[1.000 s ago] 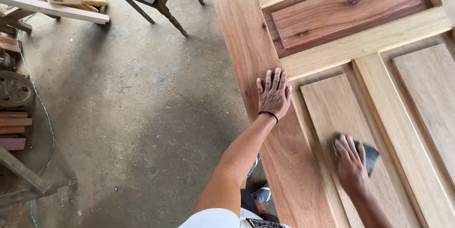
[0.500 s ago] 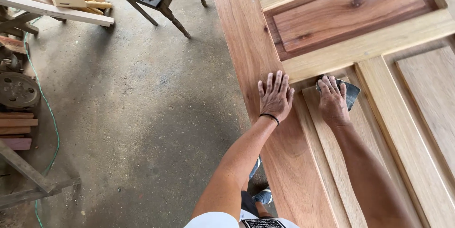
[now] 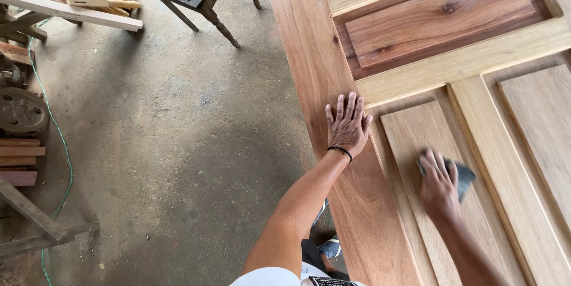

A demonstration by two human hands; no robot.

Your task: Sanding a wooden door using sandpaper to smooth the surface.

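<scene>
Sanding stroke: we have drawn our right hand (image 3: pixel 439 184) back toward us since half a second ago, from the top corner of the pale raised panel (image 3: pixel 434 143) near the cross rail (image 3: pixel 464 60) down to the panel's middle.
Sandpaper: the dark sheet (image 3: pixel 463 174) lies pressed flat under our right fingers, its far corner showing at 2 o'clock of the hand; the hand is blurred, so we judge it mid-stroke.
Left hand: our left hand (image 3: pixel 347 124) has stayed put, open and flat, fingers spread on the reddish stile (image 3: pixel 315 54), bracing the door (image 3: pixel 380 226).
Meaning: we judge the rubbing runs lengthwise along the grain, with the panel's near half likely next.
Edges: the stile's moulded edge runs just left of the panel at 9 o'clock; the centre upright (image 3: pixel 499 161) borders it at 3 o'clock; the door's outer edge lies just left of our left hand.
Open room: bare panel stretches toward 6 and 12 o'clock; concrete floor (image 3: pixel 166 143) lies at 9 o'clock, with a dark stand (image 3: pixel 202 0) and stacked timber (image 3: pixel 71 0) at 11 o'clock.
</scene>
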